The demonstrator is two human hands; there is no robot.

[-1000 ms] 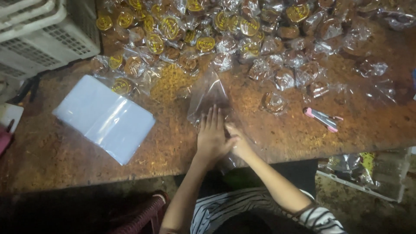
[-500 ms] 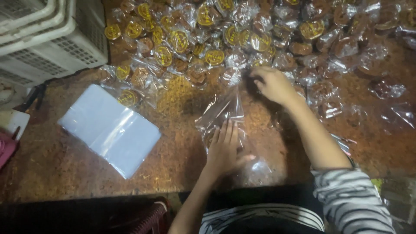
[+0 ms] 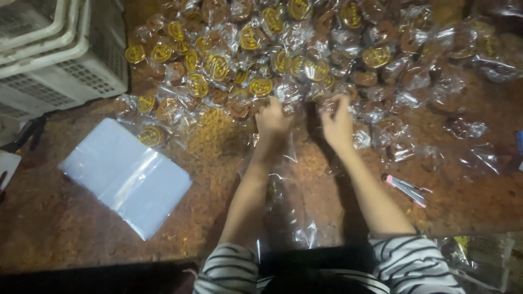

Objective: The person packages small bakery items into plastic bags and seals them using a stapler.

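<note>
A big heap of small clear-wrapped brown cakes with round yellow labels (image 3: 305, 49) covers the far half of the brown table (image 3: 65, 228). Both my arms reach into its near edge. My left hand (image 3: 272, 117) is curled over a wrapped cake at the heap's front. My right hand (image 3: 336, 121) closes on another wrapped cake just to the right. An empty clear plastic bag (image 3: 289, 201) lies flat on the table under and between my forearms. What sits inside each fist is partly hidden by fingers and crinkled wrap.
A stack of flat clear bags (image 3: 126, 177) lies at the left. White plastic crates (image 3: 52, 51) stand at the far left corner. A pink-handled small tool (image 3: 407, 189) lies at the right. Loose wrapped cakes (image 3: 463, 128) scatter toward the right edge.
My left hand has left the flat bag and moved up to the heap's edge. My right hand stays at the heap, now closer to the left one. The view has shifted forward.
</note>
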